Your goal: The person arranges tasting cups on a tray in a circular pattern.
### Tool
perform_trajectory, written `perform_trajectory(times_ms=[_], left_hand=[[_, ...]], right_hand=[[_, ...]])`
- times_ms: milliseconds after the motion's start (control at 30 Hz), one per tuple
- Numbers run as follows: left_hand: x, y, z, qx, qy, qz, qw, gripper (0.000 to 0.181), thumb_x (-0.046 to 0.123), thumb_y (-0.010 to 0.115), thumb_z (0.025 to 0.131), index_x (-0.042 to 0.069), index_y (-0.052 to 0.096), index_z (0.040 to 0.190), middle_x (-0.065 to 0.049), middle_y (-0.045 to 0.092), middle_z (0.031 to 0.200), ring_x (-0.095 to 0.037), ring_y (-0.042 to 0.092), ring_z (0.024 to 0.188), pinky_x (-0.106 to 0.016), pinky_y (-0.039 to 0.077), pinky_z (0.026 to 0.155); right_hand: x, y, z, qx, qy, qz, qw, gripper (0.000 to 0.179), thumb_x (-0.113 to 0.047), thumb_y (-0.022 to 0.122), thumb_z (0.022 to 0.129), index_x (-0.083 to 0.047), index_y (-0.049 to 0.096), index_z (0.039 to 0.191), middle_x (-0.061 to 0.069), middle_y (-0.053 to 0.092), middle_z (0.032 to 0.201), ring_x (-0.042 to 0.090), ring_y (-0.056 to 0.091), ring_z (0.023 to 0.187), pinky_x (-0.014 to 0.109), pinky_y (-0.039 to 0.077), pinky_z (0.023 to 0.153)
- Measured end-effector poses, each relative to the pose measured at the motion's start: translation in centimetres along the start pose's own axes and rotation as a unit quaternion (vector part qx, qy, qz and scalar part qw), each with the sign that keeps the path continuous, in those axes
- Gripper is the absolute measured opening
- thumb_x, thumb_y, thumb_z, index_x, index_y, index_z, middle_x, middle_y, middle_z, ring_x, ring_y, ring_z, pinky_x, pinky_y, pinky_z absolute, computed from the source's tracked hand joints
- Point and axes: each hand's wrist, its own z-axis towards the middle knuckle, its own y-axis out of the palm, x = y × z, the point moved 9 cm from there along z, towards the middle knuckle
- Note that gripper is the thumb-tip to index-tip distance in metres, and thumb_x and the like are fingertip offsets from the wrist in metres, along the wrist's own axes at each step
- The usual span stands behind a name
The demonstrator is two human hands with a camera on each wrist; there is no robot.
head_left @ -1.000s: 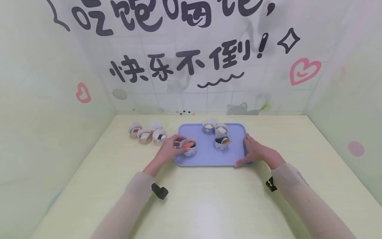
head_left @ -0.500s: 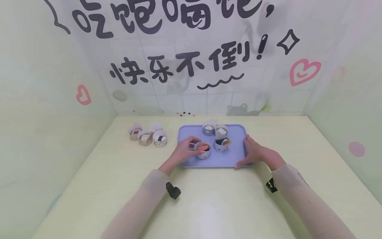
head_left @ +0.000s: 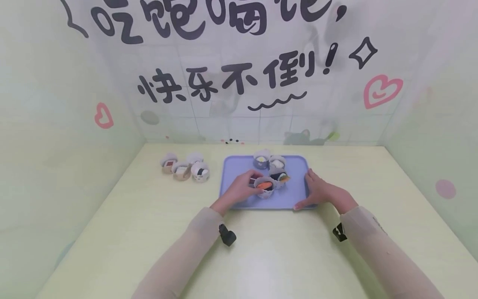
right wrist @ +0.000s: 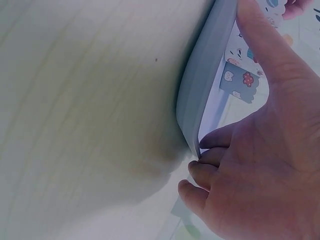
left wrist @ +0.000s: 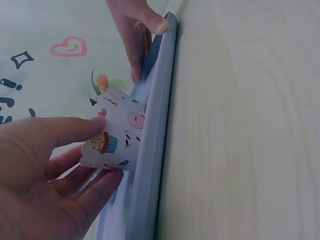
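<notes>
My left hand (head_left: pixel 240 187) holds a small patterned paper baking cup (head_left: pixel 266 194) with an orange-topped sushi piece in it. In the left wrist view, thumb and fingers pinch the printed wall of this cup (left wrist: pixel 122 142), close beside the tray's front rim. Right behind it on the blue tray (head_left: pixel 291 198) stands a cup with a dark sushi roll (head_left: pixel 278 177). Two more filled cups sit farther back: a dark blue one (head_left: pixel 261 162) and a pale one (head_left: pixel 277 161). My right hand (head_left: pixel 319 190) grips the tray's front right corner, thumb on the front rim, fingers along the side.
To the tray's left, several filled paper cups stand in a group, among them a brown cup (head_left: pixel 181 172) and a white cup (head_left: pixel 201 172). A lettered white backdrop (head_left: pixel 239 120) rises behind the pale wood table (head_left: pixel 257 257). Pale green panels flank it.
My left hand has carried the cup with the orange sushi rightward across the tray, from its left side to just in front of the dark-roll cup. The right hand stays at the corner.
</notes>
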Motion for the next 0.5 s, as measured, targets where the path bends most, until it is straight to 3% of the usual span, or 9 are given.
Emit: perform_trajectory(times_ms=[500], left_hand=[[1.1,1.5,0.3,-0.031,0.002,0.001,0.9995,0.052,0.014,0.073,0.09,0.007,0.053,0.137,-0.011,0.061,0.137,-0.028,0.056,0.129,-0.042,0.047,0.11]], right_hand=[[0.5,0.1,0.2,-0.011,0.014,0.004,0.9998,0.137,-0.06,0.083,0.07,0.022,0.007,0.148,0.043,-0.003,0.157,0.055,0.005,0.148,0.061,0.016,0.123]])
